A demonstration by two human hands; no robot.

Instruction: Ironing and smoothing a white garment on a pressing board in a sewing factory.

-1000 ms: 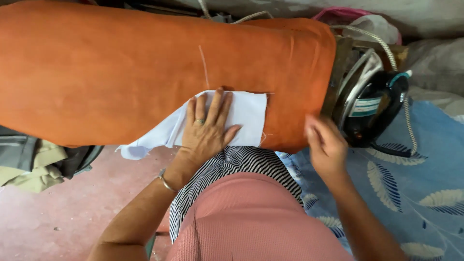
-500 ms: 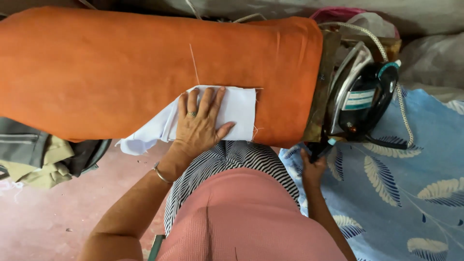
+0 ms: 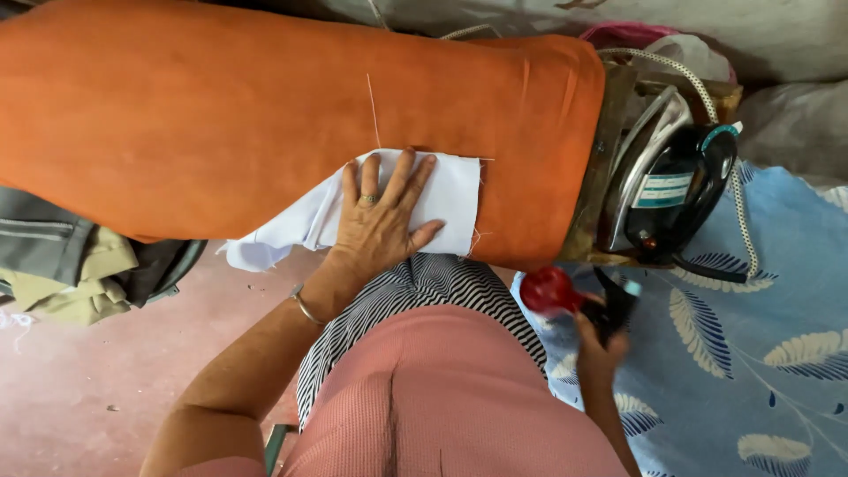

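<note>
Left hand: the left hand lies flat, palm down, fingers spread wide on the white cloth — it grips nothing, only presses. A ring sits on one finger, a bangle at the wrist.
White cloth: it rests on the near part of the orange board; its right edge lies straight and square, while its left end hangs off the board's near edge over the floor.
Board edges: the orange board runs across the view; its near edge curves down toward the person, and its right end stops just beside the iron.
Iron: it stands tipped on its side, dark handle to the right, with a braided cord looping over it.
Right hand: the right hand is low, below the board and near the iron, closed around a spray bottle with a red round part and a dark trigger; how tightly it grips I cannot tell.
Arm pose: the left forearm reaches up and forward from the lower left; the right forearm rises from the lower edge, wrist bent upward.
Open room: bare reddish floor lies left of the person; a pile of clothes sits under the board's left part; a blue leaf-print sheet fills the right side.
</note>
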